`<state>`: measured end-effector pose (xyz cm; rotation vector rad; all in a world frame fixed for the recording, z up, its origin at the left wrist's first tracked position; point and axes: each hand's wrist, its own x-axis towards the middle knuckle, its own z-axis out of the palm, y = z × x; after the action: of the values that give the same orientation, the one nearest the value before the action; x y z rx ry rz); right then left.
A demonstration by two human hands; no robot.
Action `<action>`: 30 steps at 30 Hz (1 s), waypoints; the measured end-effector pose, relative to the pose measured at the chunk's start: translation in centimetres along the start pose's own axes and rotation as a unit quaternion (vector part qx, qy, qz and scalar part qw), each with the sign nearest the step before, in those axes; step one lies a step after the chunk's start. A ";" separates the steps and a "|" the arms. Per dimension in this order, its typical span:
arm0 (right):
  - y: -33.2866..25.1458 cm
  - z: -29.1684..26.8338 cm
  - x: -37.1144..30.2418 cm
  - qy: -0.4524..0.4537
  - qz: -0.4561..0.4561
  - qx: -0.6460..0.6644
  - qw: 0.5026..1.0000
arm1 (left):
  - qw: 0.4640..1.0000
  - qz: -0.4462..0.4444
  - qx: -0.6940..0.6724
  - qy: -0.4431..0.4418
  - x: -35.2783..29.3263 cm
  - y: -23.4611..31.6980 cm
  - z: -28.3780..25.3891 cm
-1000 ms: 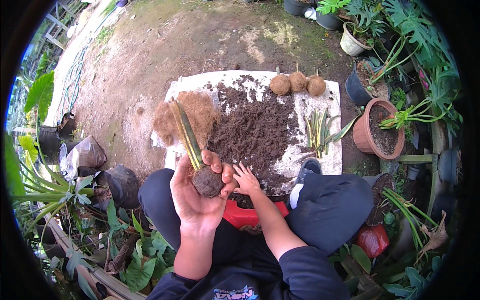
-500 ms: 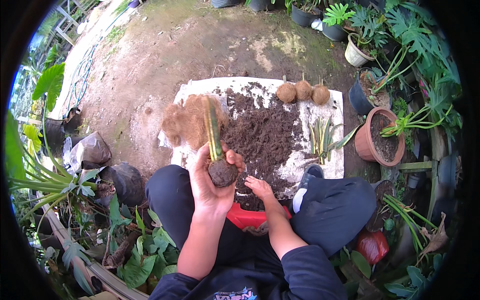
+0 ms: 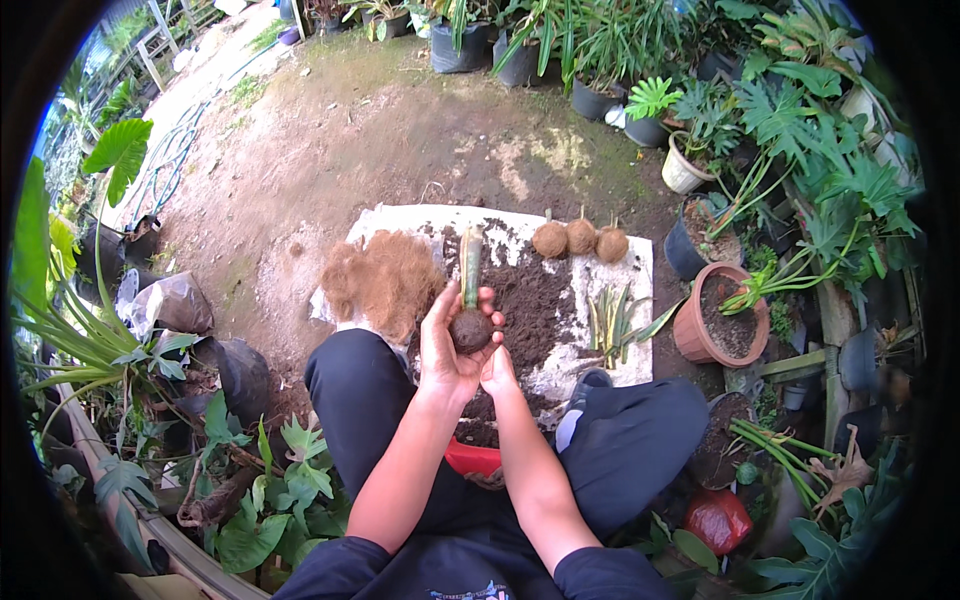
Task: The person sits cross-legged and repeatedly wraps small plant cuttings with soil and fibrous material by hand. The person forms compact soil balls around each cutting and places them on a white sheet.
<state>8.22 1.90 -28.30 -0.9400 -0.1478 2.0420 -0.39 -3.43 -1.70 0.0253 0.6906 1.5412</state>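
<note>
Cupped in my left hand (image 3: pixel 450 365) is a ball of dark soil (image 3: pixel 471 330) with a snake plant cutting (image 3: pixel 471 265) standing out of its top. The left fingers curl around the ball and the base of the leaf. My right hand (image 3: pixel 497 370) presses up against the left one just below the ball; its fingers are mostly hidden. Beneath the hands, loose dark soil (image 3: pixel 535 310) lies heaped on a white sheet (image 3: pixel 635 300). To the left is a pile of brown coconut fibre (image 3: pixel 385 280).
Three fibre-wrapped balls (image 3: pixel 580 237) stand at the sheet's far right. More snake plant cuttings (image 3: pixel 612 325) lie nearer, on the right. A red container (image 3: pixel 472 458) sits between my legs. Potted plants, including a terracotta-coloured pot (image 3: pixel 690 335), line the right; a blue hose (image 3: pixel 170 150) lies far left.
My right hand has risen from the soil to meet the left hand. The left hand has moved slightly right with the cutting and its soil ball. The view has tilted up a little.
</note>
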 end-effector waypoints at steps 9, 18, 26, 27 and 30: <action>-11.4 13.4 -7.7 -0.054 -0.125 -0.015 0.991 | 0.996 0.061 0.058 0.029 2.0 -1.1 -1.2; -14.4 19.6 -16.2 -0.112 -0.251 -0.296 0.915 | 0.999 -0.008 0.027 0.045 1.9 -1.9 -0.3; -10.1 17.8 -17.3 -0.159 -0.472 -0.643 0.582 | 0.984 0.056 -0.109 -0.130 5.2 -4.1 -4.3; -10.3 17.9 -17.5 -0.180 -0.478 -0.620 0.596 | 0.988 0.054 -0.089 -0.113 5.2 -4.1 -4.6; -11.4 17.8 -18.1 -0.210 -0.425 -0.554 0.684 | 0.997 0.040 -0.061 0.002 4.7 -3.4 -3.8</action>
<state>10.09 -0.49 -0.68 -0.7493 -1.8655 1.0604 0.51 -0.88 -8.14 -0.0419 0.6030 1.6584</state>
